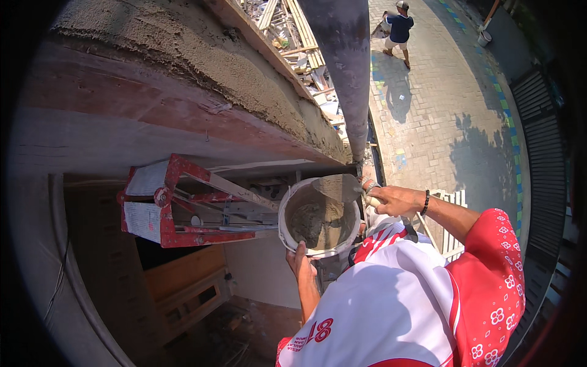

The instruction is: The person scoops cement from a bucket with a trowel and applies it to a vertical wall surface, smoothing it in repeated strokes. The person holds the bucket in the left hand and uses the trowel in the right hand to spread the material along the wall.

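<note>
My left hand (301, 264) grips the lower left rim of a pale bucket (284, 225) that holds wet grey mortar (312, 223). My right hand (391, 200) is closed on the pale handle of a trowel (337, 187), whose mortar-smeared blade lies over the bucket's upper right edge. A red and grey folding ladder (173, 202) stands just left of the bucket.
A rough plastered ledge (202, 67) runs along the upper left, beside a dark vertical pipe (336, 73). Below at left is a recess with wooden panelling (183, 275). At right, down on a paved lane (440, 122), a person (398, 30) walks, and a slatted gate (535, 140) lines the side.
</note>
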The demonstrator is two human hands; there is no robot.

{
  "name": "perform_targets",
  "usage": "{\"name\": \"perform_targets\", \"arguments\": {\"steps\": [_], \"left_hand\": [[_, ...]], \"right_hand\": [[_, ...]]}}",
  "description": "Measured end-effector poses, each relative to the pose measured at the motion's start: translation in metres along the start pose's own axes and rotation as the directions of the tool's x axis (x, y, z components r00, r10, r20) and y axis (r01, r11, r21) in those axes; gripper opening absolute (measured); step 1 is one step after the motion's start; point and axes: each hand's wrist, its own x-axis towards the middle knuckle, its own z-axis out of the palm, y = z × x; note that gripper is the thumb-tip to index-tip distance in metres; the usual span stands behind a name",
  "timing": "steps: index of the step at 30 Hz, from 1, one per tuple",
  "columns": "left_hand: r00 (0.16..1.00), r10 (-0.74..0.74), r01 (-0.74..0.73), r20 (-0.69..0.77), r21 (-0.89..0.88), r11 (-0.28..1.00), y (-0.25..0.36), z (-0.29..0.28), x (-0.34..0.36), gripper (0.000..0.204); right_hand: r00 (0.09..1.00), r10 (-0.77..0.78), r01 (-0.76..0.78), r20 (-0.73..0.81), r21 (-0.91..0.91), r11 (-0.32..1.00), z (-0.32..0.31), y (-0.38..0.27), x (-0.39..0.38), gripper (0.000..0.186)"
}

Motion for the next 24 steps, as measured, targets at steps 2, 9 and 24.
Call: {"name": "perform_targets", "arguments": {"steps": [2,9,24], "left_hand": [[0.997,0.071,-0.070,0.042,-0.034,0.997,0.001,-0.004,0.002,0.046],[0.983,0.136,-0.146,0.126,0.080,0.986,0.028,0.011,-0.005,0.047],[0.942,0.221,-0.282,0.251,0.242,0.928,0.069,0.037,-0.013,0.041]], "right_hand": [[0.994,0.066,-0.066,0.090,-0.002,0.998,-0.012,-0.019,-0.006,0.037],[0.990,-0.138,0.122,-0.007,-0.421,0.899,0.000,0.005,0.026,0.024],[0.977,-0.202,0.212,0.072,-0.455,0.865,0.012,0.019,0.088,0.031]]}}
